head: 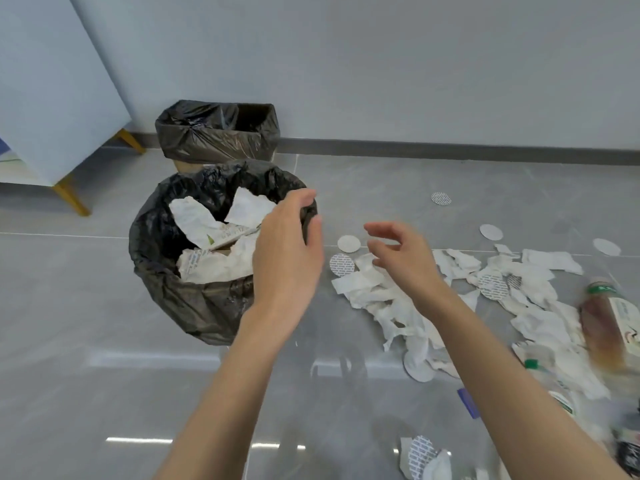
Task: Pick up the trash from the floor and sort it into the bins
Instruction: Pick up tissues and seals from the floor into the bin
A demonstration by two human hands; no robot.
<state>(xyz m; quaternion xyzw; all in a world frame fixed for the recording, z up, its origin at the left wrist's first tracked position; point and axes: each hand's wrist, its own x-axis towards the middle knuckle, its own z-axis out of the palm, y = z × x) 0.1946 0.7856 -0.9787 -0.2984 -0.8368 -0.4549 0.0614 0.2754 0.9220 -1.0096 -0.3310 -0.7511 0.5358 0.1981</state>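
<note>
Above the right rim of the paper-filled round bin [194,306] hovers the left hand [287,251], the right hand [403,261] beside it over torn paper scraps [374,292], both loosely spread, empty.

Both forearms extended; left grip [287,251] fingers loosely curled, right grip [403,259] fingers relaxed, spread.

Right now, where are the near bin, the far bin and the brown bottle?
near bin [194,306], head view, bag's front wall.
far bin [214,140], head view, bag's front wall.
brown bottle [597,327], head view, brown middle.
</note>
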